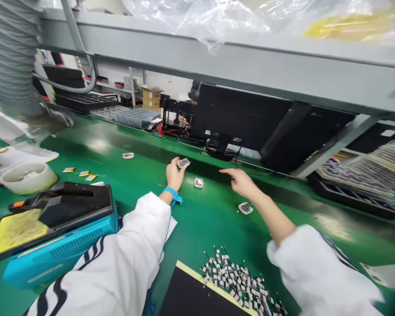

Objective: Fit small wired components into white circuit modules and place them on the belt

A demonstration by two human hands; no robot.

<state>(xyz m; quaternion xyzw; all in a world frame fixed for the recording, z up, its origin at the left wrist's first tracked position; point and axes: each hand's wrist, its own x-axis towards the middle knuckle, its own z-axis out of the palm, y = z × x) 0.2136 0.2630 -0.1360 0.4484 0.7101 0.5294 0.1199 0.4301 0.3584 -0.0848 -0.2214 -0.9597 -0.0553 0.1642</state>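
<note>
Between left hand (175,175) and right (240,182), a module (198,182) lies; left pinches another (184,163).

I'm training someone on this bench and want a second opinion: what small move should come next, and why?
Probably the right hand should pick up the small silver-edged part lying on the green mat between the hands. Its open fingers point that way, while the left hand is already pinching a similar part, so it seems less free.

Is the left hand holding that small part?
Yes, held: the left hand pinches the small part between its fingertips.
</note>
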